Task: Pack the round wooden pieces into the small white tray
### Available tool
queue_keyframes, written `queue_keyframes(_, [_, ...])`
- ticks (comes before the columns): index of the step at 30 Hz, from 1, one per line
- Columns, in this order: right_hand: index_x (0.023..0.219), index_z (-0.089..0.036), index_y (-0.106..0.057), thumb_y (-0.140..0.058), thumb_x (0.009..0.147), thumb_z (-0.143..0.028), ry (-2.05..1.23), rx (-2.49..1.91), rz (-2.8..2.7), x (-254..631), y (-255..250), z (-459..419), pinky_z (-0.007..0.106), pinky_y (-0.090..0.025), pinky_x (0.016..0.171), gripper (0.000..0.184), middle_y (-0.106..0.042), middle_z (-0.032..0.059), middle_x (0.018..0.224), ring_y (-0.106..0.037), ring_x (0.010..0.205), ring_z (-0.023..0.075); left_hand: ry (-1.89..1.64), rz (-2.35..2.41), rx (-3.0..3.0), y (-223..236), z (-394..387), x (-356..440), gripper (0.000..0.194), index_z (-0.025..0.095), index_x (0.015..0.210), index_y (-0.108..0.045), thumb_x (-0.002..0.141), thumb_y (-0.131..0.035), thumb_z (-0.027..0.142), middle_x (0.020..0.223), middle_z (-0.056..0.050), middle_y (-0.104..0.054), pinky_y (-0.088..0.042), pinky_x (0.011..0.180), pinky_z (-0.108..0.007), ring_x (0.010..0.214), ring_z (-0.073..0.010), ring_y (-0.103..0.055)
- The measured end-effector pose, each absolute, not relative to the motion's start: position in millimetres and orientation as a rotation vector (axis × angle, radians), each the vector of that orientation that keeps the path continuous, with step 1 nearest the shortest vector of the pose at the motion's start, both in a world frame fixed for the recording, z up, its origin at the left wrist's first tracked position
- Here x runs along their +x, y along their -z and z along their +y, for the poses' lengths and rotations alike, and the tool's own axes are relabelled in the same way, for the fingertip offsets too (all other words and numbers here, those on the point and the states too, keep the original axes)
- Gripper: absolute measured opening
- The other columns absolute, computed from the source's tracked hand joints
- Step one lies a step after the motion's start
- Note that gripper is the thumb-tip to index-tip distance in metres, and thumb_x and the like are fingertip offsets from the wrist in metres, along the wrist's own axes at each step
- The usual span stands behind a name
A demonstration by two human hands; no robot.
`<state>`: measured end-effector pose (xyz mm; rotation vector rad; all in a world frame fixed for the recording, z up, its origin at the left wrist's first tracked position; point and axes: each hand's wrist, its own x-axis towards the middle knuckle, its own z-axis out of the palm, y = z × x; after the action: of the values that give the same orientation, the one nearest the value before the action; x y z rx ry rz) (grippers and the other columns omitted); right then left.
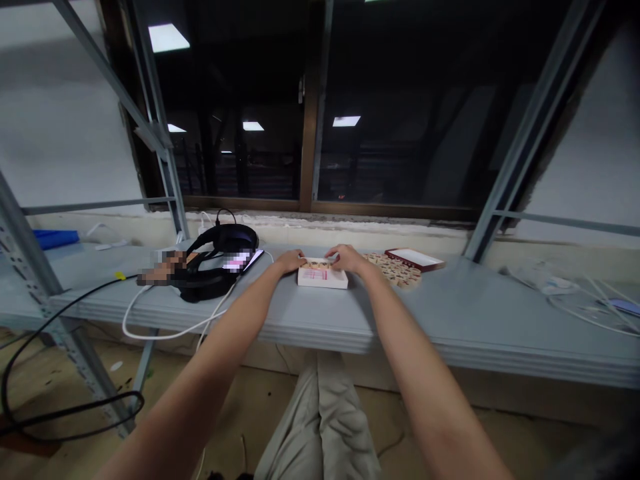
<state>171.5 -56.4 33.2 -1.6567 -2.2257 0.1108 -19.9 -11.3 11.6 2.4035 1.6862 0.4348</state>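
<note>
A small white box [323,281] with pinkish-red print sits near the middle of the shelf. Along its far side runs a short row of round wooden game pieces [318,264] with dark markings, which look like Chinese chess pieces. My left hand [290,261] is bent round the left end of this row, at the box's far left corner. At the other end, the curled fingers and thumb of my right hand [347,257] press on the row. Several more wooden pieces [395,271] lie spread behind my right forearm. Fingertips are small and partly hidden.
Beside the loose pieces lies a shallow dark-red tray or lid [417,259] with a pale inside. Left are a black headset [207,283], a lit phone [245,260] and a white cable [165,337]. Metal posts [520,133] frame the grey shelf [475,320]; cables lie far right.
</note>
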Motion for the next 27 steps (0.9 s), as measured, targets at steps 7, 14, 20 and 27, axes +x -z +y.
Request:
queue_keyframes(7, [0.110,-0.023,-0.067,-0.059,0.082,-0.021,0.121,-1.819,-2.133,208,-46,-85,0.032,-0.039,0.094,0.028,-0.063,0.0038,0.117,-0.056,0.109,0.0220,-0.463,1.676,2.399,-8,-10,-20,0.034,0.015,0.109,-0.061,0.088,-0.043,0.033,0.113,-0.010,-0.065,-0.045,0.085,-0.028,0.102,-0.0226,-0.061])
queue_keyframes(14, [0.103,-0.025,-0.070,-0.064,0.079,-0.030,0.128,-1.925,-2.308,255,-30,-105,0.029,-0.040,0.089,0.025,-0.065,0.0051,0.111,-0.056,0.107,0.0237,-0.487,1.656,2.345,-8,-11,-18,0.031,0.015,0.109,-0.062,0.088,-0.044,0.031,0.116,-0.011,-0.064,-0.043,0.089,-0.029,0.107,-0.0235,-0.058])
queue_keyframes(20, [0.097,-0.021,-0.069,-0.060,0.082,-0.027,0.275,-1.975,-2.259,232,-26,-94,0.034,-0.036,0.091,0.018,-0.065,0.0070,0.111,-0.056,0.108,0.0228,-0.500,1.647,2.353,-9,-17,-20,0.031,0.015,0.108,-0.062,0.088,-0.044,0.030,0.118,-0.011,-0.063,-0.043,0.088,-0.029,0.107,-0.0235,-0.059])
queue_keyframes(27, [0.095,-0.025,-0.069,-0.060,0.083,-0.037,0.338,-1.857,-2.148,190,-46,-89,0.033,-0.037,0.088,0.019,-0.066,0.0042,0.109,-0.056,0.107,0.0229,-0.517,1.611,2.347,-12,-23,-20,0.048,0.012,0.114,-0.059,0.095,-0.028,0.044,0.125,-0.015,-0.058,-0.042,0.090,-0.029,0.113,-0.0248,-0.056])
